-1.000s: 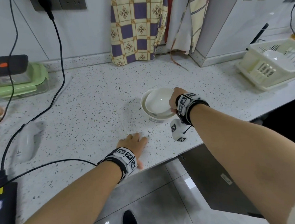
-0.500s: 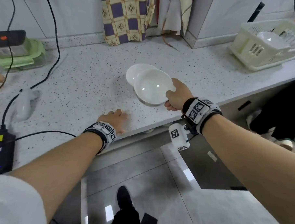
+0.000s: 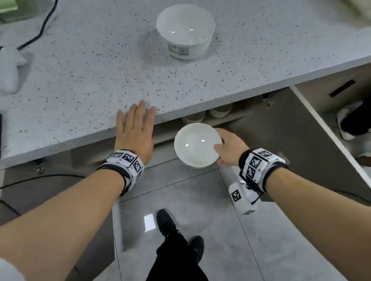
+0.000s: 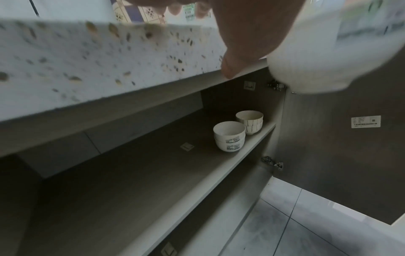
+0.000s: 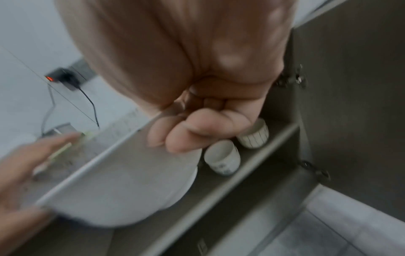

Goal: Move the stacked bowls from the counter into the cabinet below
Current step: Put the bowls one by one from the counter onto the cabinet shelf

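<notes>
My right hand (image 3: 226, 148) grips a white bowl (image 3: 196, 144) by its rim, thumb inside, holding it below the counter edge in front of the open cabinet; the same bowl (image 5: 122, 190) fills the lower left of the right wrist view. A second white bowl (image 3: 185, 30) with a label stands on the speckled counter (image 3: 76, 85). My left hand (image 3: 135, 129) lies flat on the counter's front edge, fingers straight. On the cabinet shelf (image 4: 136, 173) stand two short stacks of white bowls (image 4: 229, 136), with the striped stack (image 4: 249, 122) behind.
The cabinet door (image 3: 303, 139) hangs open to the right, hinges showing (image 4: 271, 162). Black cables (image 3: 41, 29) and a white cloth-like lump (image 3: 5, 69) lie on the counter's left. My shoes (image 3: 167, 224) stand on grey floor tiles. Another person's leg and shoe (image 3: 358, 124) are at the far right.
My right hand lifted the upper bowl off the stack and carried it down past the counter edge to the cabinet opening. One bowl stays on the counter. My left hand slid to the counter's front edge.
</notes>
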